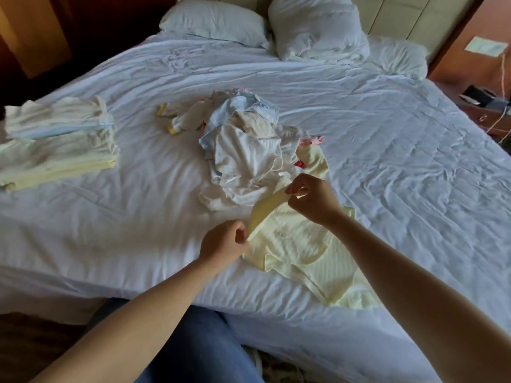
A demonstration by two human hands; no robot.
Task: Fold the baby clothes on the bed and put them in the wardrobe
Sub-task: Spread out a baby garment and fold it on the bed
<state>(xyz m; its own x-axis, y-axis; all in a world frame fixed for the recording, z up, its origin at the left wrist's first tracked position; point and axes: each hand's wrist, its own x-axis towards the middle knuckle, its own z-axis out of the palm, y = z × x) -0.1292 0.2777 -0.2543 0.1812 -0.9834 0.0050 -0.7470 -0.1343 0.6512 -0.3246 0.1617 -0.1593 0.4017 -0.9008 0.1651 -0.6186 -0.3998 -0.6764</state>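
While our left hand (224, 241) pinches the yellow garment (298, 250) at its nine o'clock edge, our right hand (312, 200) pinches what seems its sleeve at twelve

No legible text, brand, number or sign is present. A small embroidered mark (282, 233) on the pale yellow garment (304, 255), near the front edge of the bed (124, 217), is too blurred to be read.
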